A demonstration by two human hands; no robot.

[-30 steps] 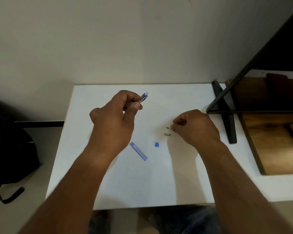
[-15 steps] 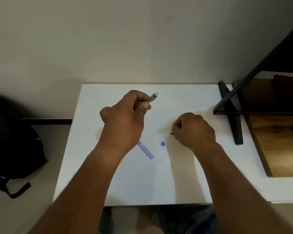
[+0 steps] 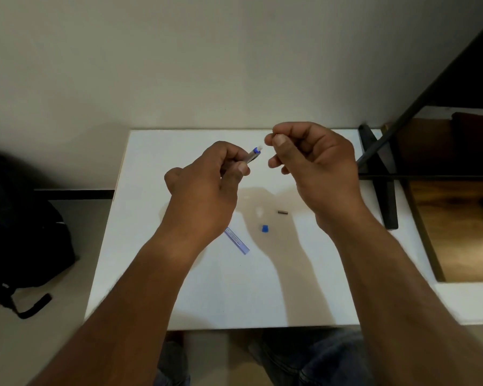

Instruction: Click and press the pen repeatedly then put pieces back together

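Observation:
Above the white table (image 3: 234,296), my left hand (image 3: 204,190) grips a blue pen-like barrel (image 3: 253,154), whose blue and white end points up and to the right. Just right of that end, my right hand (image 3: 315,165) is raised with thumb and forefinger pinched together on something tiny that the fingertips mostly hide. On the table below lie one small dark metal piece (image 3: 282,212), a small blue cap (image 3: 265,228) and a thin translucent blue tube (image 3: 238,242), partly under my left wrist.
A black stand (image 3: 385,196) and a slanted black bar (image 3: 418,96) sit at the table's right edge, with a wooden surface (image 3: 457,232) beyond. A black backpack (image 3: 20,235) lies on the floor at the left. A plain wall is behind the table.
My right hand has lifted off the table towards the barrel's end. Two small metal pieces lay there before; one is left. My left hand still holds the barrel.

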